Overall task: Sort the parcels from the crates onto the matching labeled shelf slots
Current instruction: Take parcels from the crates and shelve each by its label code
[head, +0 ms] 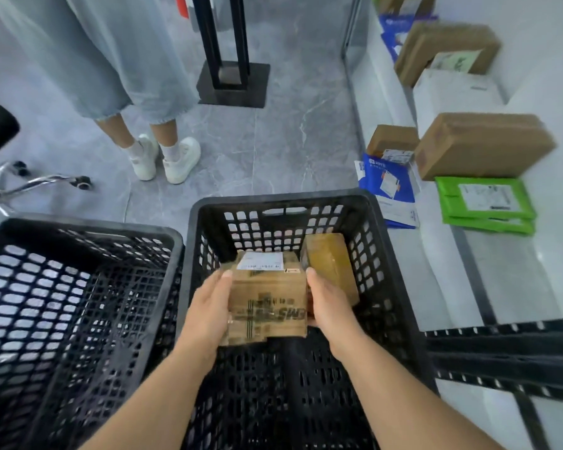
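Observation:
A brown cardboard parcel (pixel 268 298) with a white label and dark EMS print sits inside the right black crate (pixel 390 264). My left hand (pixel 208 306) holds its left side and my right hand (pixel 330 303) holds its right side, fingers wrapped under it. A second, tape-wrapped brown parcel (pixel 332 264) lies behind it at the crate's right wall. The left black crate (pixel 78 306) holds no parcels that I can see.
White shelving (pixel 501 271) on the right carries brown boxes (pixel 481 144), blue mailers (pixel 390 183), green mailers (pixel 485 203) and a white parcel (pixel 452 99). A person in light jeans and white shoes (pixel 163 157) stands ahead. A black stand base (pixel 234 82) and chair legs (pixel 39 181) are on the floor.

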The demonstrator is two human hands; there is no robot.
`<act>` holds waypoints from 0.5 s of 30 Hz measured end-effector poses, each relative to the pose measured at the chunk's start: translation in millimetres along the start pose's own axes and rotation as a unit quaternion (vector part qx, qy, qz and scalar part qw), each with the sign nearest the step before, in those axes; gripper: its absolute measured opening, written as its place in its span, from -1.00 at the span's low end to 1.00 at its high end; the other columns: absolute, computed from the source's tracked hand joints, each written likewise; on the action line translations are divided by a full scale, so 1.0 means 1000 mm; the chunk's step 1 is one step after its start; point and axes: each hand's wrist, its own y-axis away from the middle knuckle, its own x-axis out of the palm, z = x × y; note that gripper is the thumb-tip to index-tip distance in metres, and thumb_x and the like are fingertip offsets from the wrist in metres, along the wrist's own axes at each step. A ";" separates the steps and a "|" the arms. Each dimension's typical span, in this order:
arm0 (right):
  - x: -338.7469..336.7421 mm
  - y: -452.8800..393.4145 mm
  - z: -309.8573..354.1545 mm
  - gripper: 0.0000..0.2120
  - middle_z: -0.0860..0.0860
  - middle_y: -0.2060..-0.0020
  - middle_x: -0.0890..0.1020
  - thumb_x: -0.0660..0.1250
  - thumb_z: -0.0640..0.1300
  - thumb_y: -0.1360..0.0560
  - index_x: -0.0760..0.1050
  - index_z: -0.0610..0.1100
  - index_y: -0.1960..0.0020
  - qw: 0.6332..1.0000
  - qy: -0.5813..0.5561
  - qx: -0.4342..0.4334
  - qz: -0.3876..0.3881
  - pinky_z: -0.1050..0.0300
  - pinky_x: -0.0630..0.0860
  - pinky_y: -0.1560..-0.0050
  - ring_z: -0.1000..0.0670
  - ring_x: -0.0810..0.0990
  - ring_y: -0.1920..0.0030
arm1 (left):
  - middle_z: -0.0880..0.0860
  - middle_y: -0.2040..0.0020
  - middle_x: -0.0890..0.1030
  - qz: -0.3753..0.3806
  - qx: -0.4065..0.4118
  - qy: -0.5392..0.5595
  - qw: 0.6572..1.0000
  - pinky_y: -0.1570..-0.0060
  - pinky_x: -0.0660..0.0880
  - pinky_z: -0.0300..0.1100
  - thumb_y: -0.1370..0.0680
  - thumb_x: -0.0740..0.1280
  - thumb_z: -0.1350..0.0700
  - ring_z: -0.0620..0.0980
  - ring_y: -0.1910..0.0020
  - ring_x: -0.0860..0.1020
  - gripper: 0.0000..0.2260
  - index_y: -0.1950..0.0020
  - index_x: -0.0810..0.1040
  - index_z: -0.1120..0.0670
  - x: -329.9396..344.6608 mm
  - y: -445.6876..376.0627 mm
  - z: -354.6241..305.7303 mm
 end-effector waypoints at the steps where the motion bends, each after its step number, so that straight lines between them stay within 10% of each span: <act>1: 0.003 0.005 -0.006 -0.49 -0.17 0.02 0.64 -0.01 0.13 -0.63 0.55 -0.22 -0.08 1.000 -0.002 0.015 0.008 -0.19 0.52 -0.15 -0.15 0.60 -0.03 | -0.05 -0.17 0.58 0.002 0.004 -0.006 1.000 -0.08 0.42 -0.24 -0.57 0.15 -0.22 -0.12 -0.13 0.53 -0.63 -0.25 0.51 -0.09 0.001 0.008 0.003; 4: 0.006 0.007 -0.023 -0.60 -0.12 0.03 0.63 0.03 0.03 -0.63 0.55 -0.18 0.02 1.000 0.007 0.025 0.016 -0.19 0.49 -0.17 -0.10 0.59 -0.03 | -0.11 -0.04 0.61 0.018 -0.005 -0.020 1.000 0.18 0.39 -0.40 -0.64 0.16 0.06 -0.19 0.00 0.56 -0.82 -0.10 0.53 -0.14 0.002 0.019 0.014; 9: 0.010 0.011 -0.042 -0.76 0.05 0.01 0.64 0.11 -0.09 -0.63 0.55 -0.01 0.00 0.997 -0.040 0.046 0.039 -0.08 0.55 -0.10 0.06 0.58 -0.03 | -0.07 -0.18 0.59 0.031 -0.047 -0.018 0.998 -0.22 0.46 0.02 -0.63 0.18 0.03 -0.03 -0.16 0.54 -0.77 -0.25 0.42 -0.22 -0.006 0.018 0.045; 15: 0.015 0.009 -0.048 -0.68 0.07 -0.17 0.59 0.07 -0.15 -0.64 0.39 0.10 -0.33 0.995 -0.058 0.039 0.072 0.28 0.48 0.15 0.14 0.54 -0.10 | -0.12 -0.20 0.56 0.048 -0.045 -0.031 0.997 -0.30 0.40 0.04 -0.64 0.13 0.14 -0.06 -0.20 0.50 -0.66 -0.35 0.33 -0.20 -0.009 0.017 0.058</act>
